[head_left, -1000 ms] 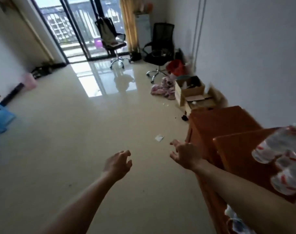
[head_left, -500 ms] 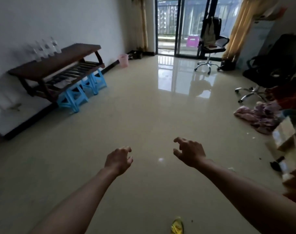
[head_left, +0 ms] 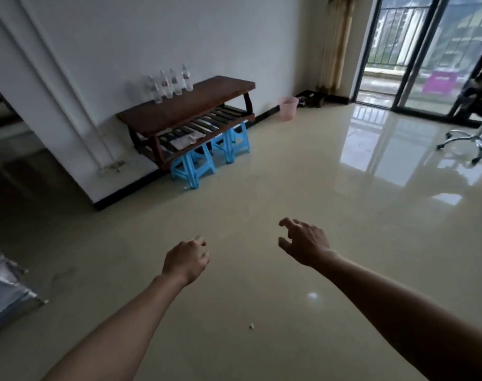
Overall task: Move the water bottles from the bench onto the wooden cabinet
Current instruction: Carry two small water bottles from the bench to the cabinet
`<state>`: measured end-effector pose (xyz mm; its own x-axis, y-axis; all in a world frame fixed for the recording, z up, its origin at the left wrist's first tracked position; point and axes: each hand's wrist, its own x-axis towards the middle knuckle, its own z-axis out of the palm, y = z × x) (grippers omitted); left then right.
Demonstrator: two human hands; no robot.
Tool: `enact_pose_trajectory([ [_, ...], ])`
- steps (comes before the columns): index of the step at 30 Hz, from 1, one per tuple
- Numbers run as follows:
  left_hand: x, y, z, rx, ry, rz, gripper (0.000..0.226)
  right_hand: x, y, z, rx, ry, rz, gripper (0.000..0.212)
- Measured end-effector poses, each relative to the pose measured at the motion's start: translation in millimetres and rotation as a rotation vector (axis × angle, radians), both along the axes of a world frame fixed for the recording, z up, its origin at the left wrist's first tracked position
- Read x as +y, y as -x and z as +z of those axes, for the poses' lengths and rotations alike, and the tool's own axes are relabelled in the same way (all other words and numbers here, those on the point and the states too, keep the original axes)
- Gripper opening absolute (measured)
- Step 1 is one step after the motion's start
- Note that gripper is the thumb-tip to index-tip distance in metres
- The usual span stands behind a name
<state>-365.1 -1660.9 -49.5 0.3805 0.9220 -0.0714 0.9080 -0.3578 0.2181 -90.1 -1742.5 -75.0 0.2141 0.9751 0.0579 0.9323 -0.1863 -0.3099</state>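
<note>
Step, as it read: the walk-in to fetch. You had both arms out ahead, left hand (head_left: pixel 186 261) and right hand (head_left: pixel 306 243), fingers loosely curled, gripping nothing. Water bottles (head_left: pixel 169 83) stood upright in a close row on the wall side of the counter (head_left: pixel 196 103), far left; count blurred. Wooden cabinet not in view.

Next move likely called for closing on the counter, then a grip round a bottle's body.

Glossy floor (head_left: pixel 262 188) lay between, small scrap (head_left: pixel 251 325) near you. Blue stools (head_left: pixel 193 166) sat under the counter's near side and could catch your feet. Pink bin (head_left: pixel 288 108) just beyond it; office chair (head_left: pixel 476 133) well apart, far right.
</note>
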Motion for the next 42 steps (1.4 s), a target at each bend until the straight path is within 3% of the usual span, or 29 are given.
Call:
enact_pose_trajectory([
  [10, 214, -19, -19, -0.01, 0.034, 0.185, 0.031, 263, -29, -5, -0.033, -0.013, 0.197, 0.047],
  [15, 356, -36, -28, -0.029, 0.046, 0.194, 0.033, 402, -51, -7, -0.049, -0.018, 0.176, 0.047],
  [24, 605, -99, 11, -0.108, -0.002, 0.157, 0.03, 632, -105, 32, -0.055, -0.081, 0.119, 0.045],
  [32, 803, -146, -8, -0.157, -0.008, 0.216, 0.027, 854, -147, 5, -0.058, -0.052, 0.215, 0.048],
  [42, 1024, -164, 8, -0.179, -0.028, 0.386, 0.021, 1132, -175, 27, -0.045, -0.052, 0.35, 0.05],
])
